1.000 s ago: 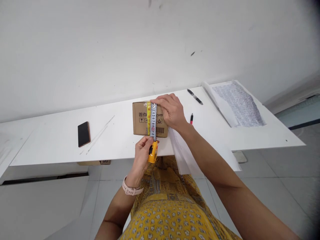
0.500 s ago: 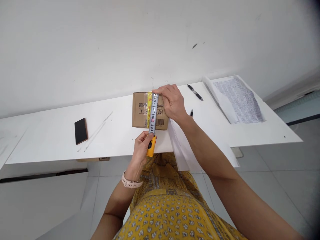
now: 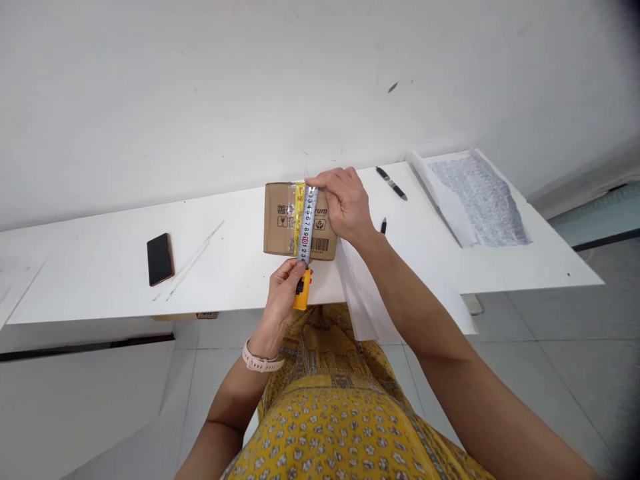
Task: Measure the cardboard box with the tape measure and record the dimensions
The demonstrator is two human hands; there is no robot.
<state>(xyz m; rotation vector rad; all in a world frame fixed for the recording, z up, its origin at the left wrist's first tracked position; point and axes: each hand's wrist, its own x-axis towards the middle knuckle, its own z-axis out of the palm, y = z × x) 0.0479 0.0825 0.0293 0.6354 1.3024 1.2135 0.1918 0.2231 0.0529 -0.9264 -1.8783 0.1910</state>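
Cardboard box (image 3: 285, 223): right hand (image 3: 345, 203) pinches tape (image 3: 307, 223) at its far edge; left hand (image 3: 283, 293) grips the case (image 3: 301, 292) just before it.

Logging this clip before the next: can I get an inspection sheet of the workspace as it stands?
Surface: white table against a white wall.
Job's things: cardboard box with yellow tape; tape measure, blade stretched across the box top.
Clutter: black phone; two pens; printed sheet; white paper over the near edge.
Hands: left hand holds the yellow case; right hand pins the blade end at the box's far edge.
Cables: nothing seen.
Surroundings: tiled floor, yellow patterned garment, wrist strap.
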